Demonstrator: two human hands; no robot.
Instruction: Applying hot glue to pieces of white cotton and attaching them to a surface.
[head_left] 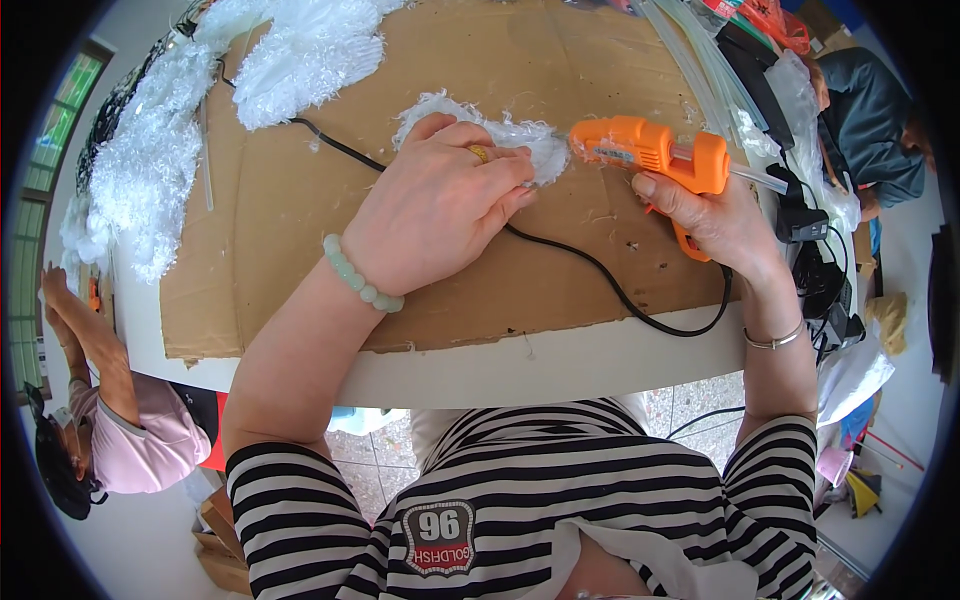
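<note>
Reference: centre of view; 12 o'clock is the top.

Left hand (430, 200), at 11 o'clock: palm down, fingers bent and resting on a white fluffy piece (525, 132). Whether they pinch it or only press cannot be told. Piece lies at 12 o'clock on a brown cardboard sheet (270, 250), which covers part of a white table (560, 375).

Right hand (720, 215), at 2 o'clock: grasping the handle of an orange glue gun (650, 150), thumb along the near side; the other fingers are mostly hidden. Gun sits between 1 and 2 o'clock, nozzle directed toward 9 o'clock, its tip at the fluffy piece's right end; contact unclear. A translucent stick (760, 178) protrudes from its rear.

Black cable (590, 262) loops from near the right wrist, passes beneath the left hand and emerges toward 10 o'clock.

Surroundings: one larger white fluffy heap (310, 60) at 11 o'clock, a second heap (140, 200) near 10; clear rods (690, 60) at 1; a co-worker in pink (150, 430) at 8.
</note>
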